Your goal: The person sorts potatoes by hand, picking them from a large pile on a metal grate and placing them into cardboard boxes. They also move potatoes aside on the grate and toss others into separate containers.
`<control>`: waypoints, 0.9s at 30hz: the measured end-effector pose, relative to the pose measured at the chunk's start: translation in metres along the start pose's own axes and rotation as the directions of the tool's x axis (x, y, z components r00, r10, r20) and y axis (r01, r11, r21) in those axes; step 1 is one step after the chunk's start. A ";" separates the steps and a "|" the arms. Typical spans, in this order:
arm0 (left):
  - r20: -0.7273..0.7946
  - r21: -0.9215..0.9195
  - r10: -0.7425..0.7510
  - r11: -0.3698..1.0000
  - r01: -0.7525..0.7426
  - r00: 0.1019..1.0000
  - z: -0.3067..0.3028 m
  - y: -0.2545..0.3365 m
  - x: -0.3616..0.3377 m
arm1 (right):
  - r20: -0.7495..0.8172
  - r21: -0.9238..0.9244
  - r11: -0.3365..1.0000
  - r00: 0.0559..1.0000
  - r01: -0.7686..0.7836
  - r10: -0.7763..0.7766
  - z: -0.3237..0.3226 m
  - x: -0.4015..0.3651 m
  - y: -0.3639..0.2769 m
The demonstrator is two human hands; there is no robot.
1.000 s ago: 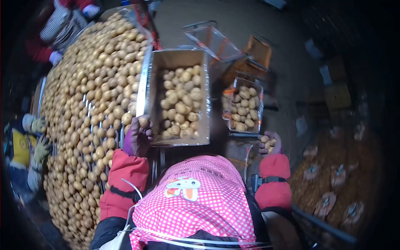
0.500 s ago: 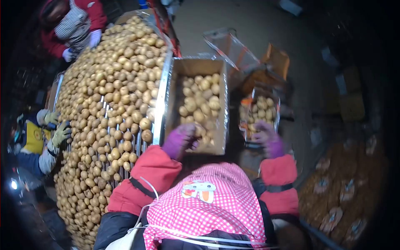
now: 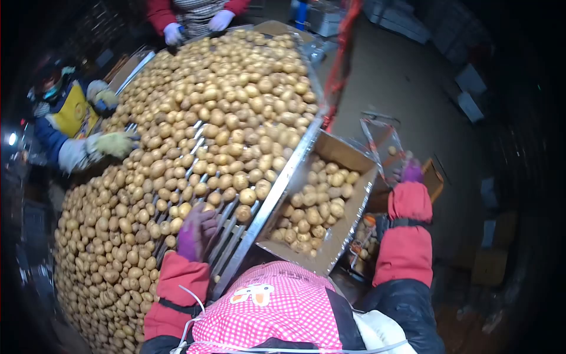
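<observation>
My left hand (image 3: pixel 197 232), in a purple glove, lies against potatoes (image 3: pixel 177 225) on the slatted table (image 3: pixel 233 235), its fingers apart. My right hand (image 3: pixel 411 171), also gloved in purple, reaches out with spread fingers beside a wire-framed crate (image 3: pixel 383 138). A single potato (image 3: pixel 392 151) shows against that crate, just left of my right fingers; whether it touches anything is unclear. Between my arms stands a cardboard box (image 3: pixel 359 156) lined with clear film, holding many potatoes (image 3: pixel 312 206).
Potatoes cover the sorting table, which has a metal edge (image 3: pixel 274 203). Across it are a person in a yellow apron (image 3: pixel 73 112) and another person's white gloves (image 3: pixel 221 20). A smaller container of potatoes (image 3: pixel 362 245) stands right of the box. A red post (image 3: pixel 339 65) rises behind.
My left hand has moved from the box to the potatoes on the table. My right hand has moved up and away from the smaller container. The view has turned, shifting the box lower.
</observation>
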State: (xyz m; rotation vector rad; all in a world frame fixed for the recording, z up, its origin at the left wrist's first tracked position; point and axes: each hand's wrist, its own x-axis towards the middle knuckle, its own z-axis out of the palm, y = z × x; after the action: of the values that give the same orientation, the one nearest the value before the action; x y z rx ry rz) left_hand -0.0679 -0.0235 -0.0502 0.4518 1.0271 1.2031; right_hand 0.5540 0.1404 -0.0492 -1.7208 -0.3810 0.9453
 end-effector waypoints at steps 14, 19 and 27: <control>0.052 0.934 0.665 -0.297 0.199 0.745 -0.130 0.031 -0.031 | 0.992 0.098 -0.257 -0.114 0.961 -0.050 0.336 -0.289 0.062; 0.012 0.957 0.687 -0.218 0.191 0.727 -0.117 0.040 -0.035 | 0.993 0.055 -0.391 -0.010 0.919 0.116 0.404 -0.299 0.059; -0.078 0.978 0.629 -0.104 0.183 0.773 -0.106 0.056 -0.037 | 0.973 -0.230 -0.583 0.173 0.779 -0.152 0.477 -0.169 0.032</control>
State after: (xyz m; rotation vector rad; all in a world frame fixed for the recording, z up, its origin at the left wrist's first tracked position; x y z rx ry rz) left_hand -0.1875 -0.0608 -0.0450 1.6687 2.5072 0.5438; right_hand 0.0830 0.3290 -0.0582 -1.4709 -2.9083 -0.3335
